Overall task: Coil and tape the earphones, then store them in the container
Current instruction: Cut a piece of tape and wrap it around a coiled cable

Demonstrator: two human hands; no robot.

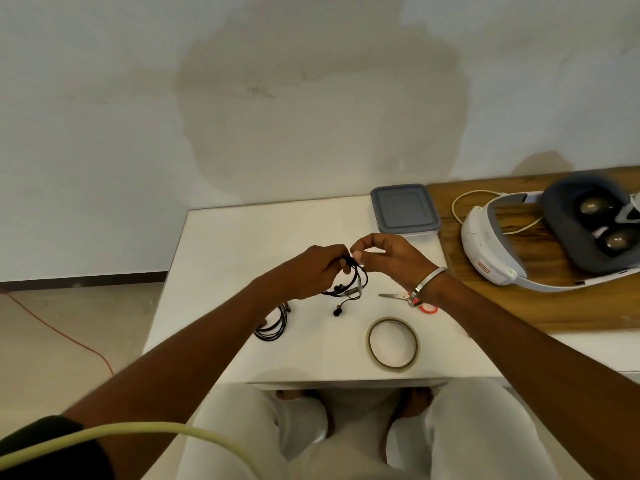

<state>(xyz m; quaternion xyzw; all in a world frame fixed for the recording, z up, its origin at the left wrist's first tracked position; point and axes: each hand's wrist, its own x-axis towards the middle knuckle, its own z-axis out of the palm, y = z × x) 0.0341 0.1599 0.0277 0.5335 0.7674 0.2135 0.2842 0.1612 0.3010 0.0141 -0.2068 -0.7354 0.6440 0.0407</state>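
The earphones (348, 284) are held just above the white table (221, 258), gathered into a loose black coil with one earbud dangling below it. The coil is gripped at its top by the left hand (311, 271), fingers curled round the bunched loops, presumably so that the turns do not spring apart. Just beside it, the right hand (384, 254) is closed in a pinch at the same spot; something small and pale appears to be held there, possibly a strip of tape, though this cannot be told for certain. The tape roll (393, 344) and scissors (408, 299) are laid near the right hand, within easy reach. A second coiled cable (273, 323) is left on the table. The container (404, 209) stands at the far edge with its grey lid on; its contents are hidden.
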